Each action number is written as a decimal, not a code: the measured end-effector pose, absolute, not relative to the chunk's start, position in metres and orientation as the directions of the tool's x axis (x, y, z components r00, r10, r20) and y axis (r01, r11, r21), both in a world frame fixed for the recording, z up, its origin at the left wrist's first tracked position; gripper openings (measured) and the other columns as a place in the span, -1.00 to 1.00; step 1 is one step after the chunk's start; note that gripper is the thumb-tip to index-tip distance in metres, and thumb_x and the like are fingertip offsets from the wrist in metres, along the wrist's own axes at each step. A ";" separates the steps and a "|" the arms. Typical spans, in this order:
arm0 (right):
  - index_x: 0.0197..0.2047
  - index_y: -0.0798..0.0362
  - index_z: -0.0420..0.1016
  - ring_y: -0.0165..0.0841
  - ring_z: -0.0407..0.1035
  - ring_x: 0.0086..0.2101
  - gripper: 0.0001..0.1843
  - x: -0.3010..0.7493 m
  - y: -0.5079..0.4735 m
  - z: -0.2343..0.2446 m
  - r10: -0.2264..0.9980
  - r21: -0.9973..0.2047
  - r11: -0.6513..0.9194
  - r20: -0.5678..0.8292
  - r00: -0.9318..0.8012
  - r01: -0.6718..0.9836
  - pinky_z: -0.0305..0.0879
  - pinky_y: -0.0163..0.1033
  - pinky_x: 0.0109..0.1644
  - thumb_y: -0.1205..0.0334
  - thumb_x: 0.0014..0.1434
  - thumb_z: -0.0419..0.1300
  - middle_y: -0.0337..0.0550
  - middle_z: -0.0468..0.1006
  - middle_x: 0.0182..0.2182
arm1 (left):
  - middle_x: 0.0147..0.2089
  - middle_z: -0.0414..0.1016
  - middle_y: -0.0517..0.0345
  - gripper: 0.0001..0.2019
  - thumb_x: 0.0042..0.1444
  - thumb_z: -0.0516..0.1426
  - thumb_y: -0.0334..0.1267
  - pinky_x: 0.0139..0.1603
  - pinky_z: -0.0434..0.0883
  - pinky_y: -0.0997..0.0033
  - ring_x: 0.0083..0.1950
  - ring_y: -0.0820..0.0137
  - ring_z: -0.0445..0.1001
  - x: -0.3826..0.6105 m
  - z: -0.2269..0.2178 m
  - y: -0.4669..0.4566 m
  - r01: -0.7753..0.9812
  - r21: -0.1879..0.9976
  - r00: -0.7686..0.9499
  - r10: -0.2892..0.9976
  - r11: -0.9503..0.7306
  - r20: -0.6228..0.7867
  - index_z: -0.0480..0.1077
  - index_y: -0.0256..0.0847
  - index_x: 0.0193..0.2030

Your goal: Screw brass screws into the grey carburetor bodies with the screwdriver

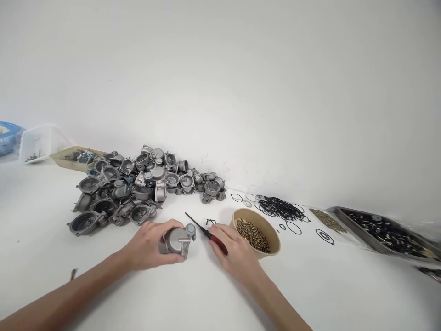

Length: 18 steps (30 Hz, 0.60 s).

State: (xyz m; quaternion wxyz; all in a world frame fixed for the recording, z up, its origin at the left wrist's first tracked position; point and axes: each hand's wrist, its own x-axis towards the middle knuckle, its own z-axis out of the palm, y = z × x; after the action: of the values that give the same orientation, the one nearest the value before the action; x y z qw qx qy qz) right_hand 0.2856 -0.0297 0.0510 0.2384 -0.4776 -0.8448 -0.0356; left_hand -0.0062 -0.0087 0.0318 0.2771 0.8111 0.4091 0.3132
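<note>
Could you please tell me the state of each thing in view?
Left hand: closed around metal housing
Right hand: gripping screwdriver
Metal housing: held
Screwdriver: held, tip apart from metal housing
Bowl: open, part-filled with brass-coloured parts
Other housings: heaped
Black rings: loosely piled
Tray: open, loaded

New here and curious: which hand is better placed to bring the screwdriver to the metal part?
Likely the right hand: it holds the screwdriver, while the left hand grips the metal part.

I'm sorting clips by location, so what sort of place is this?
Most likely a small-parts assembly bench: a heap of grey metal housings lies on the white table, a tan bowl holds brass-coloured, screw-like pieces, and the right hand holds a screwdriver.
</note>
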 end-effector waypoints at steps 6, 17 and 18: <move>0.31 -0.06 0.44 -0.08 0.58 0.07 -0.59 0.273 -0.046 0.057 0.758 -0.335 0.573 0.564 -0.328 0.748 0.65 -0.05 0.05 0.19 0.43 0.18 0.07 0.60 0.14 | 0.02 0.71 0.23 -0.57 0.14 0.33 0.01 -0.02 0.53 0.23 -0.14 0.17 0.65 0.021 0.027 -0.024 0.496 0.820 0.253 0.951 -0.284 0.176 0.45 0.06 0.13; 0.53 -0.21 0.04 0.08 0.25 0.36 -0.20 0.251 -0.065 0.037 0.878 -0.593 0.479 0.304 -0.370 0.647 0.39 0.23 0.35 0.09 0.33 0.27 0.06 0.22 0.45 | 0.01 0.69 0.22 -0.40 0.11 0.32 -0.11 -0.07 0.53 0.19 -0.17 0.13 0.69 0.030 0.028 -0.056 0.572 0.722 0.314 0.917 -0.389 0.246 0.26 0.11 0.27; 0.53 -0.20 0.03 0.09 0.25 0.36 -0.16 0.251 -0.065 0.037 0.880 -0.609 0.474 0.298 -0.371 0.636 0.36 0.25 0.37 0.10 0.30 0.29 0.06 0.23 0.44 | 0.03 0.68 0.21 -0.36 0.11 0.32 -0.12 -0.05 0.53 0.17 -0.15 0.11 0.69 0.031 0.027 -0.058 0.567 0.722 0.317 0.914 -0.396 0.253 0.22 0.13 0.31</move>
State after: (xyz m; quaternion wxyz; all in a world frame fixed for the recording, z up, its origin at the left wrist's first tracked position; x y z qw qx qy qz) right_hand 0.2507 -0.0653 0.0369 0.3035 -0.4717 -0.8031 0.2008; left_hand 0.0308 -0.0577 0.0270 0.2633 0.7676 0.4823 0.3299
